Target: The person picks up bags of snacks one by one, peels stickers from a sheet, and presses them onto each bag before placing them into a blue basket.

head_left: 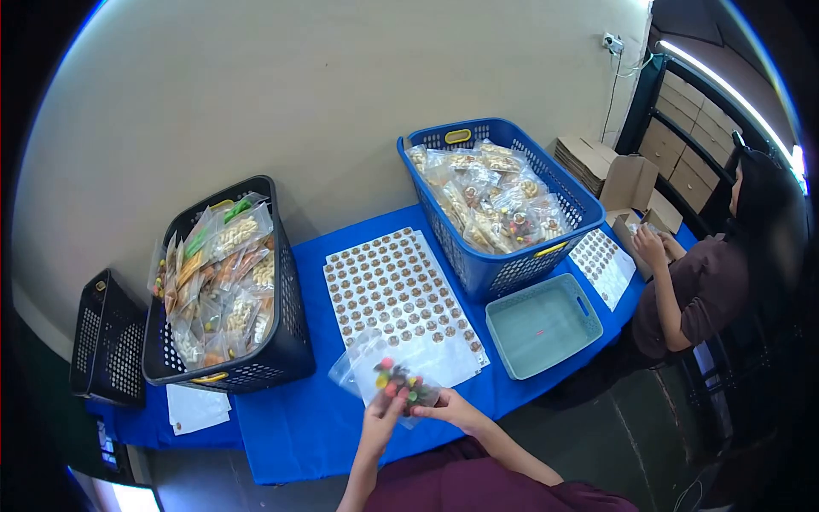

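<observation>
Both my hands grip a clear plastic bag (pixel 403 381) of round red, yellow, green and dark pieces over the front edge of the blue-covered table. My left hand (pixel 383 415) pinches its lower left part, and my right hand (pixel 452 411) has the lower right corner. The bag's upper part tilts away from me and overlaps the sheets of round brown stickers (pixel 388 290) lying behind it. Some sticker spots along the near end of the top sheet are bare white.
A black basket (pixel 294 316) of filled bags stands at left, a blue basket (pixel 503 271) of similar bags at back right. Near the right edge sits a grey-green tray (pixel 542 328). A person (pixel 699 290) handles something by a cardboard box (pixel 631 183). Another black basket (pixel 107 341) is far left.
</observation>
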Tool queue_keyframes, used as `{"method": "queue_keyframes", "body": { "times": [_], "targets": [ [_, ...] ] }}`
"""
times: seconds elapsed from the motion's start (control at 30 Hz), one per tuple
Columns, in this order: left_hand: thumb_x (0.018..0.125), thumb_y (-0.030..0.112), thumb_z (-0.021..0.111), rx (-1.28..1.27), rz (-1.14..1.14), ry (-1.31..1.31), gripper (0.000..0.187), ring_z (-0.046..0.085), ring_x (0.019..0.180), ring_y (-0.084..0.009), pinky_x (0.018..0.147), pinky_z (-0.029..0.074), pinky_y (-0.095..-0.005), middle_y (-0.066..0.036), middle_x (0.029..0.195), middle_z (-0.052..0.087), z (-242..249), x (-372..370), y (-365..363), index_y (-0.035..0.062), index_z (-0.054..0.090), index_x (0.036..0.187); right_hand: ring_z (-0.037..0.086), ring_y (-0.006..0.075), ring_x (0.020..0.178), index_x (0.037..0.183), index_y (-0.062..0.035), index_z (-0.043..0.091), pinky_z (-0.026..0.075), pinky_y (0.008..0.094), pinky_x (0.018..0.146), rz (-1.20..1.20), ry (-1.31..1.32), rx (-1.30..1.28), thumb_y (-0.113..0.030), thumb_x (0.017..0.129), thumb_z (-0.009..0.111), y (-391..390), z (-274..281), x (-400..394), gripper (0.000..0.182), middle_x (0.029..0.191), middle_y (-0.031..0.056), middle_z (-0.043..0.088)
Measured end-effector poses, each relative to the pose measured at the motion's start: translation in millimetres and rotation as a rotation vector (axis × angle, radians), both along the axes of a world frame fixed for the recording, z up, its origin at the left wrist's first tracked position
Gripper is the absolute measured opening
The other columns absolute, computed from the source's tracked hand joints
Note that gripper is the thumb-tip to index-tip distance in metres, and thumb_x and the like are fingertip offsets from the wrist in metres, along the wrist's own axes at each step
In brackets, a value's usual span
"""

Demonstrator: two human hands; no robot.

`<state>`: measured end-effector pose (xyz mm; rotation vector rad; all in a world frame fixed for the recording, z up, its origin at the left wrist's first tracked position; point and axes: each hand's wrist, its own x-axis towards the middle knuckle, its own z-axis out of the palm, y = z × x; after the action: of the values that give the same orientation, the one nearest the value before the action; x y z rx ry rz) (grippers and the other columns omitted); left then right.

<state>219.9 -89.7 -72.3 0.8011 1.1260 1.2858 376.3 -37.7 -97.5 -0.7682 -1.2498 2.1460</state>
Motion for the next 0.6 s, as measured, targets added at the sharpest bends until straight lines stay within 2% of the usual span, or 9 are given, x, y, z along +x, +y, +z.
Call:
{"method": "queue_keyframes", "body": {
  "times": [0.03,0.07,0.17,0.2,0.23,0.33,0.37,0.47,0.6],
  "targets": [
    [0.088,0.016,0.049,-0.025,0.079,0.054,0.027,0.055,0.095,-0.0179,0.083,0.043,-0.0271,-0.009,0.103,0.057,-10.9,-10.3,-8.4,-0.0013,0.053,0.109,0.055,0.0112,0.086,0.105,-0.0019,0.054,0.043,0.0244,0.075,0.045,-0.022,0.004,-0.019,0.08,0.061,-2.9,-1.5,0.4,0.031,0.094,0.0048,0.059],
    [0.089,0.02,0.047,-0.056,0.159,-0.086,0.03,0.056,0.093,-0.0177,0.079,0.046,-0.0285,-0.01,0.105,0.056,-16.9,-16.7,-13.8,-0.0017,0.051,0.109,0.055,0.011,0.084,0.104,-0.0021,0.054,0.043,0.0238,0.075,0.119,-0.082,0.001,-0.019,0.081,0.06,-2.3,-8.4,1.3,0.03,0.094,0.0047,0.06],
    [0.09,0.025,0.045,0.011,0.314,-0.17,0.033,0.058,0.091,-0.0193,0.077,0.049,-0.0306,-0.01,0.104,0.057,-9.0,-46.5,-24.9,-0.0014,0.048,0.111,0.055,0.0103,0.078,0.099,-0.0033,0.055,0.043,0.0219,0.07,0.269,-0.243,0.003,-0.022,0.083,0.056,15.3,-44.9,4.5,0.025,0.092,0.0049,0.06],
    [0.09,0.027,0.043,0.009,0.347,-0.195,0.035,0.058,0.092,-0.0197,0.078,0.049,-0.0311,-0.01,0.103,0.057,-5.5,-56.5,-29.5,-0.001,0.048,0.111,0.055,0.0105,0.077,0.098,-0.0033,0.056,0.043,0.0223,0.069,0.199,-0.282,-0.029,-0.023,0.083,0.056,24.3,-59.9,4.0,0.024,0.091,0.005,0.06],
    [0.089,0.027,0.044,0.034,0.471,-0.3,0.034,0.06,0.085,-0.0179,0.07,0.051,-0.0274,-0.01,0.1,0.058,10.8,-56.7,-28.8,0.0016,0.048,0.111,0.055,0.0106,0.076,0.097,-0.0034,0.056,0.044,0.0227,0.067,0.128,-0.321,-0.063,-0.023,0.083,0.056,35.7,-80.5,3.3,0.024,0.09,0.0051,0.06],
    [0.087,0.026,0.046,0.193,0.376,-0.974,0.033,0.06,0.078,-0.0163,0.066,0.051,-0.0246,-0.009,0.097,0.059,-24.3,-83.2,-44.2,0.0037,0.049,0.112,0.054,0.0117,0.074,0.092,-0.0034,0.059,0.044,0.0243,0.066,-0.253,-0.544,0.207,-0.012,0.079,0.054,82.2,-170.7,-1.4,0.017,0.083,0.0045,0.059],
    [0.084,0.023,0.048,0.052,0.398,-1.203,0.031,0.059,0.073,-0.0158,0.063,0.049,-0.0231,-0.009,0.093,0.06,-20.4,-78.8,-42.3,0.0038,0.053,0.107,0.055,0.0143,0.077,0.094,-0.0029,0.058,0.044,0.0254,0.069,-0.359,-0.66,0.294,-0.012,0.079,0.053,101.0,-191.9,-3.1,0.018,0.084,0.0065,0.06],
    [0.082,0.025,0.054,-0.083,0.306,-1.641,0.032,0.06,0.076,-0.0145,0.066,0.049,-0.0227,-0.009,0.089,0.061,-24.4,-59.6,-39.4,0.0028,0.055,0.106,0.057,0.0259,0.087,0.103,-0.0012,0.054,0.044,0.0319,0.078,-0.508,-0.774,0.646,-0.009,0.076,0.055,147.6,-222.1,-5.0,0.028,0.095,0.0152,0.057],
    [0.083,0.025,0.054,-0.082,0.346,-1.749,0.028,0.058,0.075,-0.0161,0.064,0.049,-0.0226,-0.011,0.094,0.06,-40.2,-52.8,-51.2,0.0003,0.057,0.097,0.047,0.0305,0.097,0.109,-0.0043,0.047,0.041,0.0381,0.081,-0.498,-1.031,0.746,-0.007,0.065,0.062,154.0,-219.3,-9.1,0.047,0.104,0.0146,0.045]
  ]
}}
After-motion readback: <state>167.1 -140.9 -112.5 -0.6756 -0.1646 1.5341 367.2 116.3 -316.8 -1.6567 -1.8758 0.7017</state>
